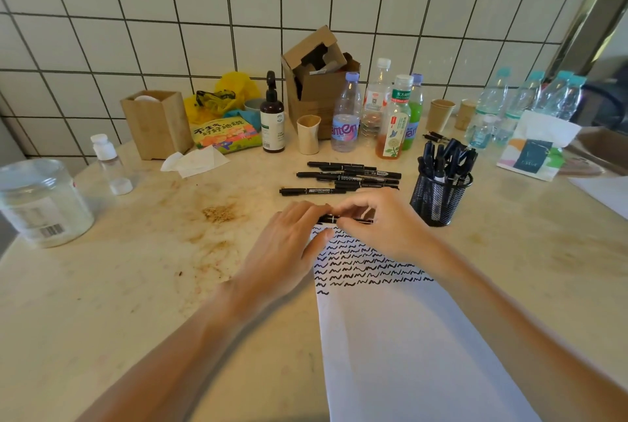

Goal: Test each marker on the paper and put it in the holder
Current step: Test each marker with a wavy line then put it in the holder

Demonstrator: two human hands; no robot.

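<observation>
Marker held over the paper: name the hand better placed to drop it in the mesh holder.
Right hand: it grips the marker and lies beside the mesh holder, while the left hand is farther away.

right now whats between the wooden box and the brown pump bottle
In the head view, a colourful book lies between the wooden box and the pump bottle, with a crumpled yellow bag behind it.
</observation>
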